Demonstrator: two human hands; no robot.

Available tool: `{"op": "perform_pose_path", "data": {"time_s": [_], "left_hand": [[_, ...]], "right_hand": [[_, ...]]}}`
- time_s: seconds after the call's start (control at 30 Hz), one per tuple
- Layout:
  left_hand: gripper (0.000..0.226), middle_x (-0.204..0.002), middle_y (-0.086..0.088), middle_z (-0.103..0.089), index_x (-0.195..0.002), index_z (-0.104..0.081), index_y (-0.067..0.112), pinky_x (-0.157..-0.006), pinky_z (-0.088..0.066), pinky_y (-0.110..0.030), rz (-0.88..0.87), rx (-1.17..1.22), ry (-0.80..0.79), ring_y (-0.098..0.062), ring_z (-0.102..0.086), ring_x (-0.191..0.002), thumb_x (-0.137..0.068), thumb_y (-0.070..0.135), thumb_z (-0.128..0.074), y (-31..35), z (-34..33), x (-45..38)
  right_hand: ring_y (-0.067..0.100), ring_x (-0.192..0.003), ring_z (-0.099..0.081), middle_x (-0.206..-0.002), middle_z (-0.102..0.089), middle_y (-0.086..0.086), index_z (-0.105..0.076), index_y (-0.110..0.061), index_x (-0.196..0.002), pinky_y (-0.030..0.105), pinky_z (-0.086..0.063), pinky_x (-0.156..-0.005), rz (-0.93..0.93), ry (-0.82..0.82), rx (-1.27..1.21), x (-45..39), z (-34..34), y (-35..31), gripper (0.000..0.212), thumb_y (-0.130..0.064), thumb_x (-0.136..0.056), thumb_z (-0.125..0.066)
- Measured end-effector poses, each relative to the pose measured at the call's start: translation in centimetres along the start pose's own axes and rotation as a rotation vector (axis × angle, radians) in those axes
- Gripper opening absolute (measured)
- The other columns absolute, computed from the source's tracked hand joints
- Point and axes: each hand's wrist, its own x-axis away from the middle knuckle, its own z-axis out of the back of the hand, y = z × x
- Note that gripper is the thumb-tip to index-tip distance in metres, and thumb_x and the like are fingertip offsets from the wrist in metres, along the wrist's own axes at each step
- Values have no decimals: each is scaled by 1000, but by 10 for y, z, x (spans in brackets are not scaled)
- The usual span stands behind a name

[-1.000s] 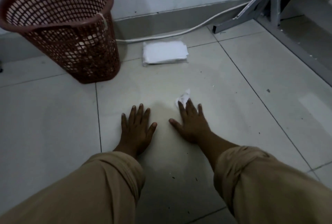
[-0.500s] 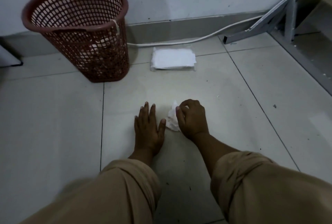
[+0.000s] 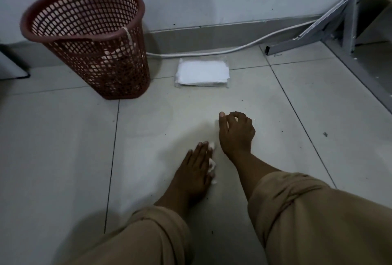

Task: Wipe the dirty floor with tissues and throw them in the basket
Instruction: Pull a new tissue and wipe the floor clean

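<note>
My left hand (image 3: 196,171) lies flat on the tiled floor with a crumpled white tissue (image 3: 212,165) pressed under its right edge; only scraps of the tissue show beside the fingers. My right hand (image 3: 236,134) hovers just ahead and to the right, fingers loosely curled, thumb out, with nothing seen in it. The red mesh basket (image 3: 89,37) stands at the far left against the wall, with some paper visible inside. A flat pack of white tissues (image 3: 202,73) lies on the floor to the right of the basket.
A white cable (image 3: 233,51) runs along the skirting behind the tissue pack. A grey metal frame (image 3: 331,22) stands at the far right. Small dark specks (image 3: 325,134) dot the tiles. My tan sleeves (image 3: 318,218) fill the bottom of the view.
The tissue went from my right hand to under my left hand. My right hand lifted off it and moved forward and right. The view tilted up slightly.
</note>
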Motion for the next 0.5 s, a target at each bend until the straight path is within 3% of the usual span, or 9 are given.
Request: {"op": "perform_pose_path", "data": {"time_s": [0.1,0.2,0.27,0.37,0.5], "left_hand": [[65,-158,10,28,-152,20,27,-121,10,-33,-35,-88,2,-7,26,-145,-102,46,-18,-16,7,8],[65,-162,0,17,-155,10,19,-120,11,-32,269,-47,69,-13,20,-148,-103,41,-23,-42,27,12],[66,-162,-3,20,-154,13,16,-120,12,-33,352,-56,48,-16,22,-148,-103,42,-21,-48,34,16],[68,-160,-2,25,-154,13,16,-121,11,-36,304,-30,30,-17,24,-147,-102,44,-21,-27,30,20],[67,-159,3,29,-152,20,22,-121,13,-38,90,-64,-53,-12,29,-145,-99,49,-9,-3,12,41]], "right_hand": [[29,-123,-44,-130,-56,7,-71,-11,-104,46,-31,-106,-25,-15,-1,-2,-2,7,42,-42,-100,-42],[28,-126,-41,-133,-53,5,-71,-13,-103,46,-28,-110,-57,-46,-10,-4,-8,7,44,-45,-100,-41],[27,-129,-39,-136,-51,4,-70,-16,-102,46,-26,-111,-49,-65,-18,-2,-15,4,43,-48,-99,-41],[28,-132,-36,-138,-48,5,-70,-18,-102,46,-25,-112,-23,-71,-25,6,-29,3,41,-49,-98,-43],[30,-133,-36,-138,-48,7,-70,-20,-104,48,-24,-112,35,-65,-41,16,-46,-5,39,-50,-97,-46]]}}
